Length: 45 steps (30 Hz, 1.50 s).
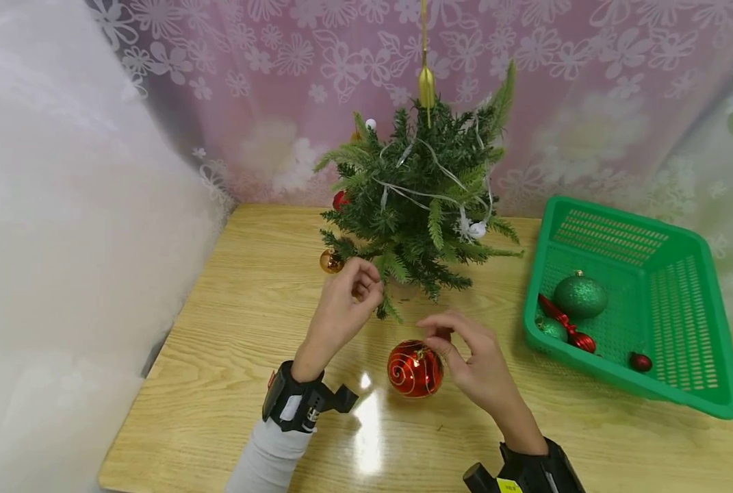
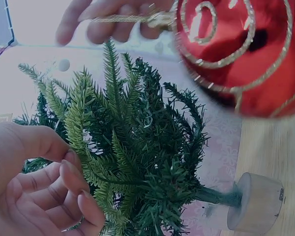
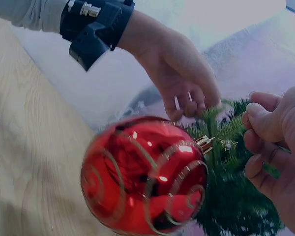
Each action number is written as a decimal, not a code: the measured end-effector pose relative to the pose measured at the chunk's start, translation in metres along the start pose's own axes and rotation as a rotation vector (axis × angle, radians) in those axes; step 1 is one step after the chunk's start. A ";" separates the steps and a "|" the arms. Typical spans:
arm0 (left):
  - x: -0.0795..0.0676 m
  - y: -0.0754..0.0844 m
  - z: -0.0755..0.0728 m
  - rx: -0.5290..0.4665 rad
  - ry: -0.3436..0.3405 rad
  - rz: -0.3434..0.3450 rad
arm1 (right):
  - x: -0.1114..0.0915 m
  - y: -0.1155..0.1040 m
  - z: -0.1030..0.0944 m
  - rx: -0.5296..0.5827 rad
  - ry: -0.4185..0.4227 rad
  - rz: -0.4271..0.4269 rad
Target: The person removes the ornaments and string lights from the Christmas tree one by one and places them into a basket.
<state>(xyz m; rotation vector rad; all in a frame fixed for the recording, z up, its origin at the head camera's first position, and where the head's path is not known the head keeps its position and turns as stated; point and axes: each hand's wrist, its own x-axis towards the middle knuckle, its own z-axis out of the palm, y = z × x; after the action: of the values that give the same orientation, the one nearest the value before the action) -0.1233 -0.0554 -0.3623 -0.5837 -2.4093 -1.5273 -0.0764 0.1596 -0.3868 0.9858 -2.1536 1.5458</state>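
A red Christmas ball (image 1: 414,370) with gold glitter swirls hangs in front of the small artificial Christmas tree (image 1: 403,219). My right hand (image 1: 477,359) pinches its gold string (image 3: 230,128) between thumb and forefinger, just above the gold cap (image 3: 204,143). With thumb and fingertips, my left hand (image 1: 341,308) pinches a light green branch (image 2: 78,123) low on the tree's front. The string's loop end is partly hidden by the right fingers. In the left wrist view, the ball is close to the camera and slightly blurred.
A green plastic basket (image 1: 634,383) at the right holds a green ball (image 1: 580,296) and several other ornaments. On the tree are a gold ball (image 1: 331,261), a red ornament (image 1: 340,200) and a white light string (image 1: 415,195). A floral curtain (image 1: 267,103) hangs behind the wooden table (image 1: 218,329).
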 end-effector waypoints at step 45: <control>-0.001 0.000 -0.002 0.032 -0.034 0.007 | -0.068 0.023 -0.170 -0.116 0.887 0.435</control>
<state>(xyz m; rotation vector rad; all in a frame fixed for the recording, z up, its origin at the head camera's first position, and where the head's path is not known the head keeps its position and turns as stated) -0.1230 -0.0574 -0.3620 -0.6156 -2.4490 -1.4844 -0.0665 0.3433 -0.3815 -0.2393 -1.7921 1.5744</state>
